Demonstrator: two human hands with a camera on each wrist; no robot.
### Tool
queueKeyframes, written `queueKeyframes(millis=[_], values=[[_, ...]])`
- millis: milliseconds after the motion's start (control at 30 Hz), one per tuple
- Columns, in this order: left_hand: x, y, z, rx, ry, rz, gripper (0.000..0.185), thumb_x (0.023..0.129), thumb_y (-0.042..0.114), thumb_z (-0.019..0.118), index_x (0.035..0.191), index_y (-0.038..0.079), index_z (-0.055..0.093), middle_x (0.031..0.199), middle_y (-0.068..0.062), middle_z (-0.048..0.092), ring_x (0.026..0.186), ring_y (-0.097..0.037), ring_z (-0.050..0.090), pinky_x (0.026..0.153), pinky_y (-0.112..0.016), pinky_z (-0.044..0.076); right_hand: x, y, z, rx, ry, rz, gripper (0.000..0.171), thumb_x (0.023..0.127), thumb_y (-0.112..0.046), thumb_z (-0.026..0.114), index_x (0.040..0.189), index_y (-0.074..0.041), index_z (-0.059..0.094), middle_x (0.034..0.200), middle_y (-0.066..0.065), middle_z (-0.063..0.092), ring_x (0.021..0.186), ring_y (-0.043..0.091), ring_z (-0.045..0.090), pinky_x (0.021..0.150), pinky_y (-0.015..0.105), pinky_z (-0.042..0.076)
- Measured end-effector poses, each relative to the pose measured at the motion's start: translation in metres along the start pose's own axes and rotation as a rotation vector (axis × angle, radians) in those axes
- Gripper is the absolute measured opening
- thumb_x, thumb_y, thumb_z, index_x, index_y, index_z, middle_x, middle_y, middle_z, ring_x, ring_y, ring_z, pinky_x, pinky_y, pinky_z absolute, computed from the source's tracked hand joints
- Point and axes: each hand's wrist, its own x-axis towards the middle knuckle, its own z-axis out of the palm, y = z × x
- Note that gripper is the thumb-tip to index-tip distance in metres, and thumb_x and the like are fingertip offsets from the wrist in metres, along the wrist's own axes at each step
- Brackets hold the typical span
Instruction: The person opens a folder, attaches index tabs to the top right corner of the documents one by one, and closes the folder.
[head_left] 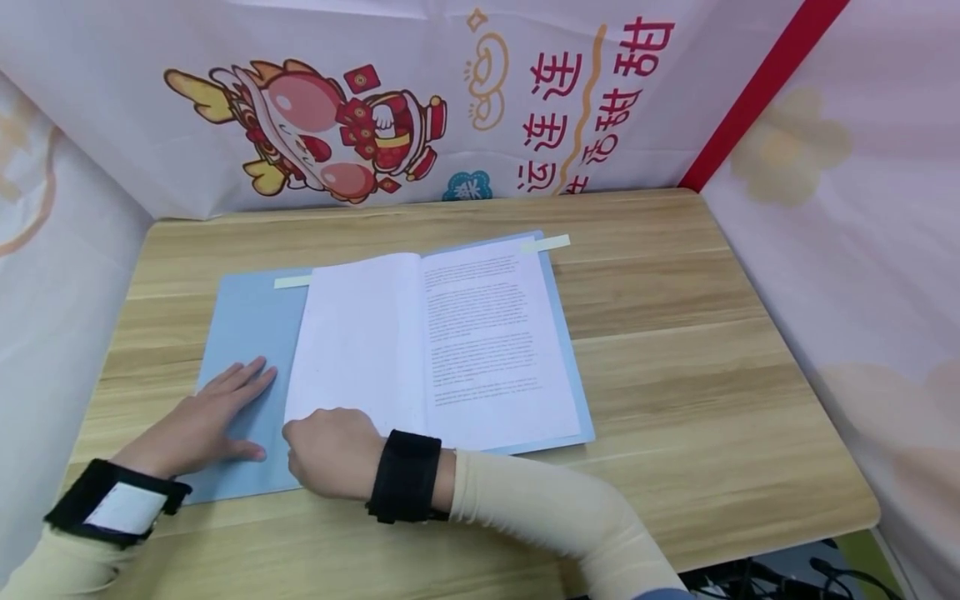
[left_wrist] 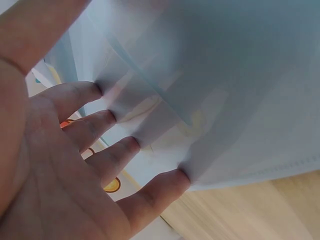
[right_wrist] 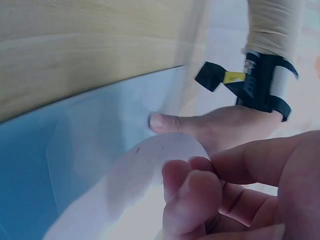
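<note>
An open light blue folder [head_left: 247, 325] lies on the wooden desk [head_left: 660, 333] with a stack of white pages [head_left: 427, 342] in it, the right page printed with text. My left hand [head_left: 202, 421] lies flat on the folder's left flap, fingers straight; in the left wrist view its fingertips [left_wrist: 125, 145] press the blue sheet [left_wrist: 225, 100]. My right hand [head_left: 333, 454] reaches across at the lower left corner of the blank left page and pinches that page's corner [right_wrist: 150, 170] between thumb and fingers [right_wrist: 195, 195]. The left hand's thumb [right_wrist: 165, 122] shows behind it on the folder [right_wrist: 75, 150].
A pale strip [head_left: 546, 244] sticks out at the folder's top right, another [head_left: 292, 282] at the top left. Printed white cloth walls [head_left: 375, 108] close in the desk on three sides. Bare wood stretches to the right of the folder. Cables [head_left: 787, 575] hang below the front edge.
</note>
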Motion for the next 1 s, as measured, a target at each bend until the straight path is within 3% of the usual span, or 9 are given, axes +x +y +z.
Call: queueKeyframes(millis=[133,433,733,1000], values=[[-0.001,0.0,0.0,0.0,0.008,-0.003,0.113,0.066,0.038,0.094,0.153,-0.006,0.037,0.16,-0.033,0.025,0.144,-0.058,0.02,0.103,-0.077,0.027,-0.008,0.003,-0.008,0.043,0.022,-0.021,0.014,0.103,-0.025,0.058,0.102,-0.022,0.072,0.068,-0.012,0.06,0.054,-0.001,0.05,0.043,0.017,0.04],[-0.001,0.002,0.0,0.0,0.012,-0.007,0.111,0.067,0.036,0.094,0.152,-0.007,0.038,0.159,-0.033,0.026,0.144,-0.058,0.02,0.104,-0.075,0.028,-0.035,0.018,-0.026,0.16,0.168,-0.101,0.026,0.101,-0.017,0.058,0.076,-0.021,0.06,0.058,-0.013,0.047,0.051,-0.002,0.044,0.045,0.014,0.033],[-0.001,0.003,0.0,0.0,-0.003,-0.028,0.112,0.065,0.038,0.094,0.152,-0.006,0.038,0.159,-0.033,0.027,0.143,-0.058,0.022,0.104,-0.076,0.028,-0.071,0.036,-0.04,0.219,0.306,-0.095,0.025,0.097,-0.016,0.061,0.073,-0.021,0.06,0.057,-0.013,0.045,0.051,-0.003,0.041,0.045,0.013,0.029],[0.001,0.003,0.0,0.023,-0.002,-0.021,0.113,0.065,0.04,0.094,0.153,-0.006,0.038,0.159,-0.032,0.027,0.143,-0.058,0.023,0.103,-0.076,0.028,-0.1,0.048,-0.054,0.322,0.315,-0.095,0.022,0.099,-0.017,0.061,0.077,-0.021,0.061,0.061,-0.013,0.046,0.055,-0.001,0.041,0.048,0.014,0.027]])
